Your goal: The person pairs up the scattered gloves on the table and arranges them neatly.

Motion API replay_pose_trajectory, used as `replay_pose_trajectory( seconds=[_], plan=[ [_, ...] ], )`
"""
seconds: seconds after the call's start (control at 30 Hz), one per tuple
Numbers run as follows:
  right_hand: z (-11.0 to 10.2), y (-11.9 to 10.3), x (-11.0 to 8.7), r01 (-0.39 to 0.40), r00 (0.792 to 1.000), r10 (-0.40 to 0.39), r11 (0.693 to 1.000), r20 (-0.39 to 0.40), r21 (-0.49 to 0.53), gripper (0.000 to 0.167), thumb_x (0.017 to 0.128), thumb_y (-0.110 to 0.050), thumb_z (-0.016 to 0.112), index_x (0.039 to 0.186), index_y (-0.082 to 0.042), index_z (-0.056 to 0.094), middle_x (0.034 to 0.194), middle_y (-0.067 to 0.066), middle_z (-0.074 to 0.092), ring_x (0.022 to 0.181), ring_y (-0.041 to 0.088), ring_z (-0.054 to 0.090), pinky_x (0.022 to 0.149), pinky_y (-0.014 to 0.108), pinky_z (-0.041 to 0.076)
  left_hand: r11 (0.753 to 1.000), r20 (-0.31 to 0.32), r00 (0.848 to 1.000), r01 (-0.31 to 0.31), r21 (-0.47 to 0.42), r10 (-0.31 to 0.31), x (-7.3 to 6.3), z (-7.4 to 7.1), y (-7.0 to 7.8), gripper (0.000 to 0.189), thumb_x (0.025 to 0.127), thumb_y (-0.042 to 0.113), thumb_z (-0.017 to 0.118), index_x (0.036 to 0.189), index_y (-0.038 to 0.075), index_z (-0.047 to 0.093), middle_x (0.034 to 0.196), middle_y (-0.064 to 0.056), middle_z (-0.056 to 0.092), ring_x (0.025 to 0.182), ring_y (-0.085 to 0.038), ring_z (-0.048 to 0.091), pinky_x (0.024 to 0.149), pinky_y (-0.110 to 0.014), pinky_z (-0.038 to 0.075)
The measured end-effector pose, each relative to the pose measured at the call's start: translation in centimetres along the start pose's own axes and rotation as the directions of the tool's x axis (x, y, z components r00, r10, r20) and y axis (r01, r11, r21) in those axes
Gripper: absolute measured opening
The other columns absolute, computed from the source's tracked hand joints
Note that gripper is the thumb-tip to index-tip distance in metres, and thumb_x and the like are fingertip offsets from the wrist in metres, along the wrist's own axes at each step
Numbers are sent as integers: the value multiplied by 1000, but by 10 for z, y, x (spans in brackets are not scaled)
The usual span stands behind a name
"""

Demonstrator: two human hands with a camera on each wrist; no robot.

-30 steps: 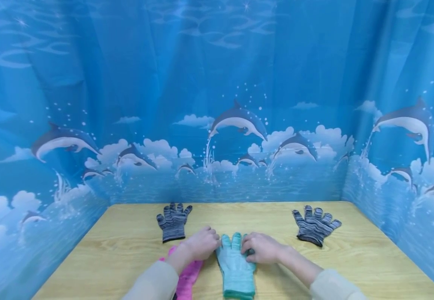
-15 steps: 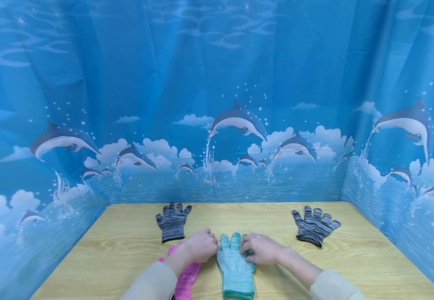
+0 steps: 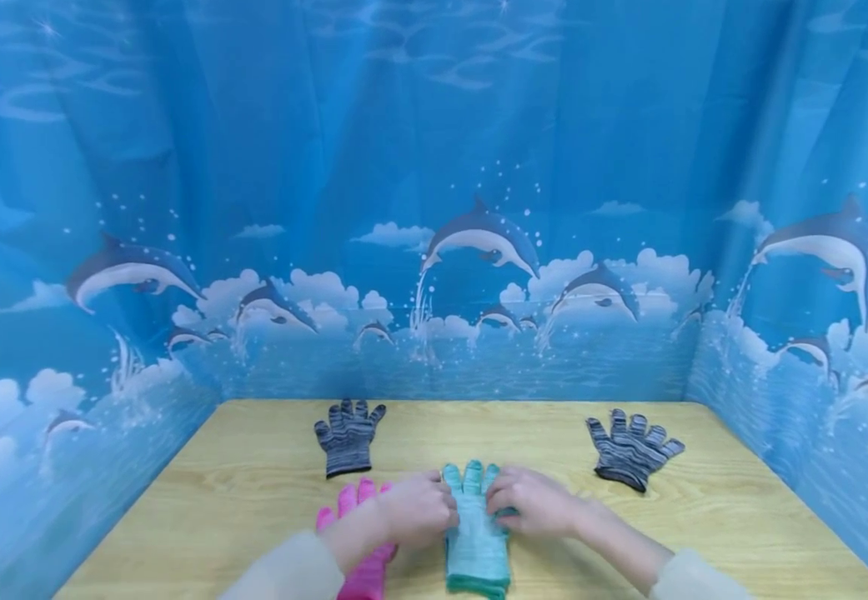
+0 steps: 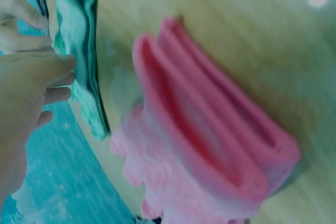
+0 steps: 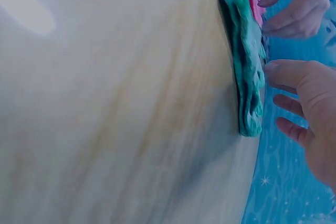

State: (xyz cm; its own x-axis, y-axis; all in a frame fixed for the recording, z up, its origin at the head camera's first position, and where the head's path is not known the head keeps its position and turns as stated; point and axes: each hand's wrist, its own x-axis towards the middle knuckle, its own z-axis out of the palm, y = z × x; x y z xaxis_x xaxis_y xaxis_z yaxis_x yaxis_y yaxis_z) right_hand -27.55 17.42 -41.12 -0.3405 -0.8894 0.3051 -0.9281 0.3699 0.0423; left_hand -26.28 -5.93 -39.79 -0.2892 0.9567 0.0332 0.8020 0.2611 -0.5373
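A light green knitted glove [image 3: 476, 542] lies palm-down at the front middle, its fingers pointing away and its darker cuff towards me. In the left wrist view its edge shows stacked layers. My left hand [image 3: 420, 508] is at its left side, fingertips over the edge. On the opposite side my right hand [image 3: 534, 504] touches near the glove's fingers, with its own fingers loosely bent and apart in the right wrist view. Under my left forearm lies a pink glove [image 3: 362, 579], partly hidden. Two pink cuffs [image 4: 205, 129] gape one over the other in the left wrist view.
Two grey-striped gloves lie farther back on the wooden table [image 3: 201, 517]: one at the left [image 3: 348, 442], another at the right [image 3: 632, 454], fingers spread. A blue dolphin-print curtain [image 3: 434, 367] closes off the back and both sides.
My left hand has shifted right, onto the green glove's left edge, uncovering more of the pink glove's fingers. My right hand stays nearly in place. The head view has shifted slightly.
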Motion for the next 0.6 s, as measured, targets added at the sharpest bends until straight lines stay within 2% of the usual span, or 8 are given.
replay_pose_trajectory(
  seconds=[0.1,0.23,0.4,0.6],
  plan=[
    [0,-6,-3,53,998,-53,999,14,-9,14,73,-14,74,86,-16,71,91,-7,66,87,7,56,79,23,46,999,23,999,-26,-18,27,1,-3,6,7,80,25,66,86,29,68,81,16,62,76,0,53,73,-19,38],
    [1,-12,-8,64,998,-63,997,24,-34,14,73,-16,74,86,-17,72,90,-10,65,88,6,56,80,21,44,999,47,998,-35,21,34,0,-1,10,7,79,25,67,84,30,67,75,17,60,70,1,48,67,-17,32],
    [5,-14,-11,77,997,-77,996,11,-44,13,73,-16,74,86,-17,73,89,-9,66,88,6,57,81,21,44,997,31,998,-53,51,51,1,1,11,4,78,28,69,79,30,66,69,17,57,65,1,45,68,-17,32],
    [7,-13,-11,127,992,-129,987,-14,-94,12,72,-13,75,82,-19,74,87,-10,67,86,6,57,79,19,43,989,28,993,-118,85,116,4,2,13,5,78,28,68,80,29,64,67,17,53,60,0,40,67,-17,30]
  ],
)
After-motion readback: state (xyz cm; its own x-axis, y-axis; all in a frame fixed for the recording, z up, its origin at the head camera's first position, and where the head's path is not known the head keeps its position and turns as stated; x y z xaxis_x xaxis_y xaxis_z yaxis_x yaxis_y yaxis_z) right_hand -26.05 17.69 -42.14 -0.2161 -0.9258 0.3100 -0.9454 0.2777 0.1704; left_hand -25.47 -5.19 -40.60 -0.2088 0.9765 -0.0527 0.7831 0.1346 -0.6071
